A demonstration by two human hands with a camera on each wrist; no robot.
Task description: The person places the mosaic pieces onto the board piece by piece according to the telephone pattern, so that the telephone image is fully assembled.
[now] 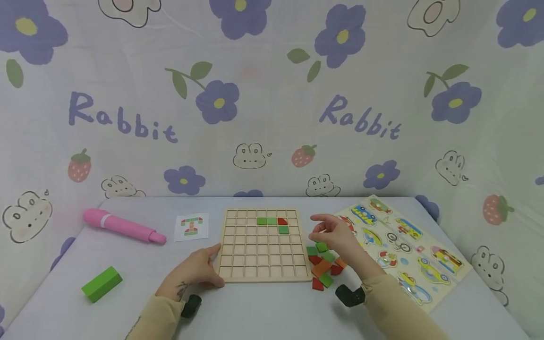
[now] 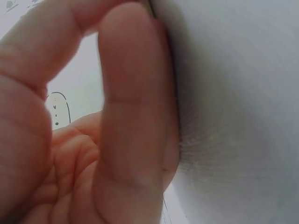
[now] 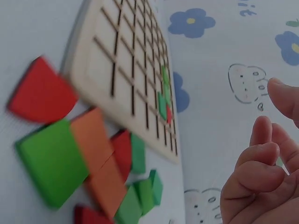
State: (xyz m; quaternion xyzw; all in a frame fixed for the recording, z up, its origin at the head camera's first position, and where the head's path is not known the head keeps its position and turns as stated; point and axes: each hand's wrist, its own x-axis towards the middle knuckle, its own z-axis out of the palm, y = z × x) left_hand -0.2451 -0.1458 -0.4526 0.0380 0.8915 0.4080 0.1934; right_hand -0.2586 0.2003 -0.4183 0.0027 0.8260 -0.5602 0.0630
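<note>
I see the grid board lying flat at the middle of the bench, with three green tiles and one red tile seated in its far rows. My left hand rests at the board's near left corner, fingers relaxed against its edge, gripping nothing. My right hand hovers just right of the board above the loose tile pile, fingers loosely curled and empty. Farther right lies a vehicle puzzle. To the left sit a pattern card, a pink pen and a green block.
</note>
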